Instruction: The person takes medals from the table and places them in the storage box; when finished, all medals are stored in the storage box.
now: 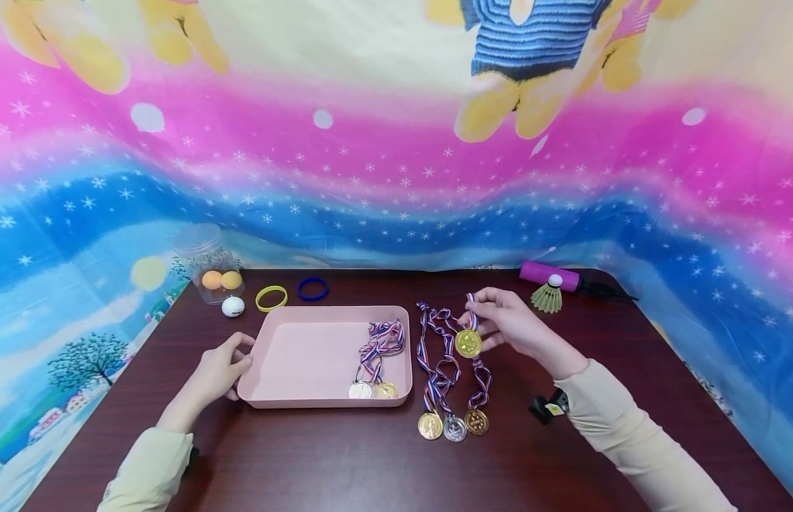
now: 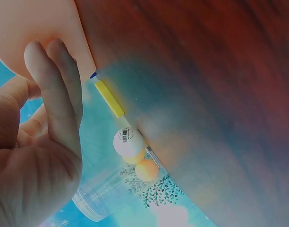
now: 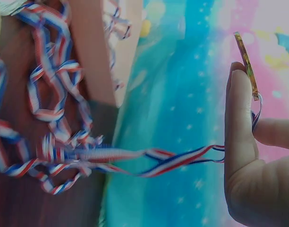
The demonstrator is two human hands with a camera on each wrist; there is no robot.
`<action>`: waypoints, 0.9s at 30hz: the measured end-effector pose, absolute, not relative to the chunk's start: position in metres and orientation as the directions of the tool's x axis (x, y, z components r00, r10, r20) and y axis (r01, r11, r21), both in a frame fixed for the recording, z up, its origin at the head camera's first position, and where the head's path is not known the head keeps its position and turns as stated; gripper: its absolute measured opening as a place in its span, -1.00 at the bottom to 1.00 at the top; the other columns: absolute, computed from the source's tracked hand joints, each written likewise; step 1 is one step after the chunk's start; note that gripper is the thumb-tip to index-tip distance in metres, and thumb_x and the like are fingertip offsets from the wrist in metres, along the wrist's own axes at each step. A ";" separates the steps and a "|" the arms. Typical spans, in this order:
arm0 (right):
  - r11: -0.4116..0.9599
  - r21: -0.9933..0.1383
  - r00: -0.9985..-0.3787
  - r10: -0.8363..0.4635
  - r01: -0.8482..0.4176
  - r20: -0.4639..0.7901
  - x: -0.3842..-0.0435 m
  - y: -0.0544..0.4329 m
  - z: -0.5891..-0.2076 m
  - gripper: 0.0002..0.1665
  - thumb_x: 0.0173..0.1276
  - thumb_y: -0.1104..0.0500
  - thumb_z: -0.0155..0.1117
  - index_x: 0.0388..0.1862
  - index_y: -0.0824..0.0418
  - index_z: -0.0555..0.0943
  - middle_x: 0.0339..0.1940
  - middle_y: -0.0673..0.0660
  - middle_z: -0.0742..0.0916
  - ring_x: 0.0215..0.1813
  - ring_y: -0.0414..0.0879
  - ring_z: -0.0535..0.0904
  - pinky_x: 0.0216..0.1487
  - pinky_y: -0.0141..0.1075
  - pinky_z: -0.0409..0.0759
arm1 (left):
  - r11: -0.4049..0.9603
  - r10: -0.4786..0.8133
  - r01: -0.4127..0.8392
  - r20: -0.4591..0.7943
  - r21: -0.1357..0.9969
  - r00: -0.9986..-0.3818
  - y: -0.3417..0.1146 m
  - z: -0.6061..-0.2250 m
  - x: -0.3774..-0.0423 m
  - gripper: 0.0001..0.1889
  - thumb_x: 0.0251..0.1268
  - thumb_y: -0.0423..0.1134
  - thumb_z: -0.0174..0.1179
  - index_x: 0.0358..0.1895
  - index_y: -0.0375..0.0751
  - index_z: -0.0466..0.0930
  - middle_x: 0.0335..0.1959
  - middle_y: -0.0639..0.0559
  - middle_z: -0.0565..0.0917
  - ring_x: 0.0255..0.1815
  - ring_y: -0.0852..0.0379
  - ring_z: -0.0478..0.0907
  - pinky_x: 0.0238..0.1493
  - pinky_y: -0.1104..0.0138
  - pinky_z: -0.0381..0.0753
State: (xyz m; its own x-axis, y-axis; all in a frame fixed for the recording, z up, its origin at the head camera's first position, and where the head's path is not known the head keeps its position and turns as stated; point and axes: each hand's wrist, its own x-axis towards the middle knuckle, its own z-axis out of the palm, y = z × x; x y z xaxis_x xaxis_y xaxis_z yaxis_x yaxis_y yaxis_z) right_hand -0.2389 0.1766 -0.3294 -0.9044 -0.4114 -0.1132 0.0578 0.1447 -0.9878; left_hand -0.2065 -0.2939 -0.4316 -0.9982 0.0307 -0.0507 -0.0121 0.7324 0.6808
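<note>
My left hand [image 1: 217,366] holds the left end of a shallow pink tray [image 1: 306,402]; in the left wrist view, its fingers [image 2: 52,90] lie against the tray wall. Inside the tray, at its right end, are a silver medal [image 1: 360,390] and a gold medal [image 1: 386,390] with bunched striped ribbons. To the right of the tray, my right hand [image 1: 508,323] pinches the ribbon of a raised gold medal [image 1: 469,343], which appears edge-on in the right wrist view. Beneath it on the table lie a gold medal [image 1: 430,426], a silver medal [image 1: 454,428] and a bronze-looking medal [image 1: 476,422], ribbons stretched away from me.
At the back left stand a clear jar [image 1: 207,249] with orange balls and a white ball [image 1: 232,306] beside it. Yellow [image 1: 271,299] and blue [image 1: 313,289] wristbands lie behind the tray. A shuttlecock [image 1: 548,295] and a purple cylinder [image 1: 548,276] sit at the back right.
</note>
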 end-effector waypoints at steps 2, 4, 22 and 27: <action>0.146 -0.988 -0.905 -0.413 0.048 -0.105 -0.238 0.166 -0.324 -0.88 0.51 0.22 -0.05 -0.16 0.29 0.35 -0.39 -0.07 0.73 -0.54 -0.26 0.61 -0.50 -0.32 0.70 | 0.733 0.034 -0.009 -0.050 0.681 -0.998 -0.294 -0.432 -0.206 -0.68 0.41 -0.37 -0.06 0.18 -0.33 0.28 -0.32 -0.23 0.61 -0.65 0.12 0.54 -0.72 0.24 0.62; 0.143 -0.989 -0.901 -0.424 0.033 -0.091 -0.238 0.154 -0.317 -0.87 0.50 0.24 -0.05 -0.14 0.32 0.35 -0.38 -0.06 0.73 -0.54 -0.24 0.61 -0.51 -0.30 0.70 | 0.732 0.035 -0.008 -0.049 0.681 -0.998 -0.294 -0.432 -0.206 -0.68 0.41 -0.37 -0.06 0.18 -0.33 0.28 -0.32 -0.22 0.61 -0.65 0.12 0.54 -0.72 0.24 0.62; 0.217 -0.975 -0.852 -0.519 -0.056 -0.066 -0.245 0.056 -0.283 -0.89 0.50 0.24 -0.01 -0.17 0.29 0.36 -0.19 0.31 0.73 -0.61 -0.22 0.50 -0.61 -0.33 0.64 | 0.727 0.031 -0.021 -0.063 0.687 -0.997 -0.293 -0.431 -0.206 -0.67 0.42 -0.36 -0.06 0.19 -0.31 0.27 -0.31 -0.22 0.61 -0.66 0.12 0.53 -0.71 0.24 0.62; 0.204 -0.979 -0.875 -0.478 -0.018 -0.083 -0.254 0.033 -0.295 -0.87 0.51 0.23 -0.02 -0.14 0.31 0.36 -0.13 0.37 0.72 -0.64 -0.22 0.54 -0.59 -0.32 0.66 | 0.726 0.036 -0.021 -0.069 0.687 -0.997 -0.294 -0.430 -0.207 -0.67 0.42 -0.36 -0.07 0.19 -0.32 0.26 -0.30 -0.24 0.61 -0.64 0.12 0.54 -0.70 0.24 0.63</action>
State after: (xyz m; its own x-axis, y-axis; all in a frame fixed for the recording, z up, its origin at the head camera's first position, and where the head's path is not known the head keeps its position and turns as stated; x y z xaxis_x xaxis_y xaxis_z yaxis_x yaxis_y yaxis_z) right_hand -0.2540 0.0333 -0.2955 -0.8746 -0.4776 -0.0834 -0.0179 0.2037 -0.9789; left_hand -0.2074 -0.2944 -0.4304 -0.9970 0.0357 -0.0686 -0.0212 0.7262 0.6871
